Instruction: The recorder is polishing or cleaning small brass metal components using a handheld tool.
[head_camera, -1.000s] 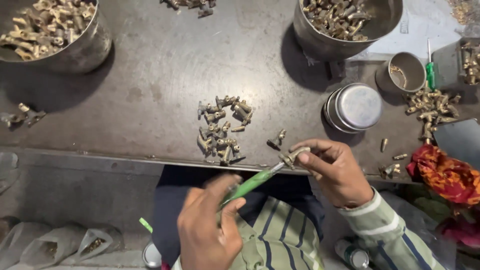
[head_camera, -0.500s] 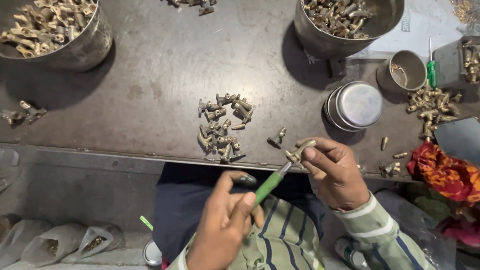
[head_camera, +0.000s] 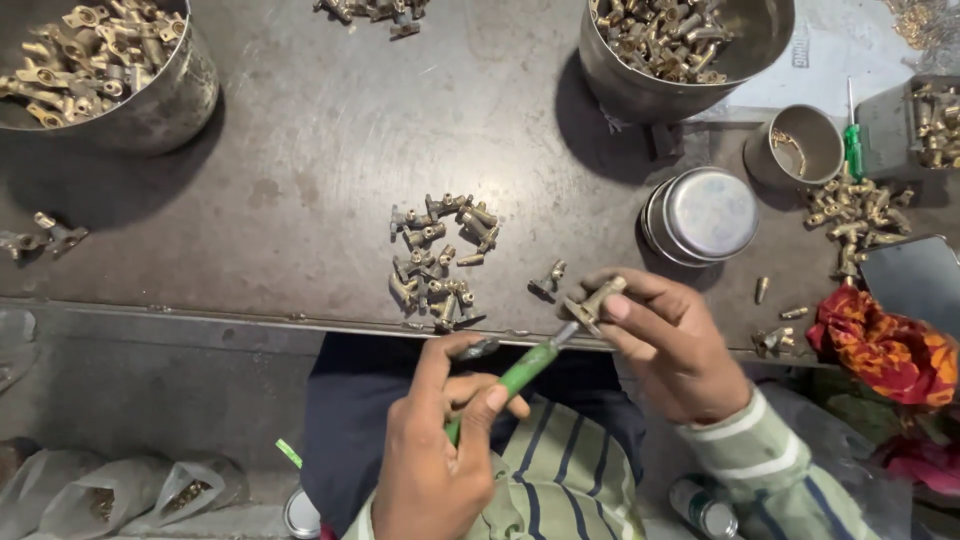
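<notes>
Steel worktable (head_camera: 300, 200), big bowls of brass parts either side; right hand (head_camera: 670, 350) pinches a small brass fitting (head_camera: 595, 300) at the table's near edge, left hand (head_camera: 440, 450) grips the green-handled screwdriver (head_camera: 525, 368), tip meeting it. Best kept square, fitting steady.

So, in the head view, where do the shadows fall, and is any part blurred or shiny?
Head view: sharp around the right hand holding a brass fitting and the left hand with the green-handled screwdriver. The steel bowls cast dark shadows toward the near-left. The small round tin shows soft glare. The corners look slightly softer.
</notes>
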